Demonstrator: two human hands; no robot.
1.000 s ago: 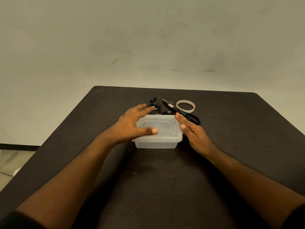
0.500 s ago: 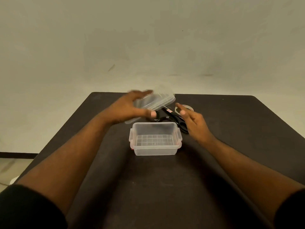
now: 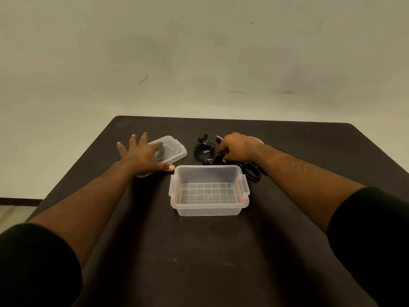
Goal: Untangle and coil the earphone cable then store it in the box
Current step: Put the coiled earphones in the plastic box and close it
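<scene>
On the dark matte desk (image 3: pixel 221 251), right in the middle, sits the box (image 3: pixel 209 209): a clear, slightly frosted plastic tub, rectangular with rounded corners, side clips on its two short ends and a moulded grid across its floor, and it's open with nothing inside. Just beyond it and to the left lies its lid (image 3: pixel 171 149), the same translucent plastic, flat, with a raised rim. The left hand (image 3: pixel 141 154) is spread wide, fingers straight and fanned apart, palm resting over the near part of that lid with the thumb out toward the box corner. Over to the earphone cable (image 3: pixel 203 148): thin, glossy black, bunched in a loose tangle on the desk behind the box, the two small rounded earbuds poking up at the far end, another dark rounded piece lying nearer the box rim. The right hand (image 3: pixel 238 148) is down just beside that tangle, knuckles up, fingers curled under; whether the fingertips actually pinch anything, I cannot tell from this angle. Under the right wrist lie black-handled scissors (image 3: pixel 253 171), loops pointing toward the viewer, close to the box's right clip. Black sleeves cover both upper arms. Behind the desk, a plain pale wall.
</scene>
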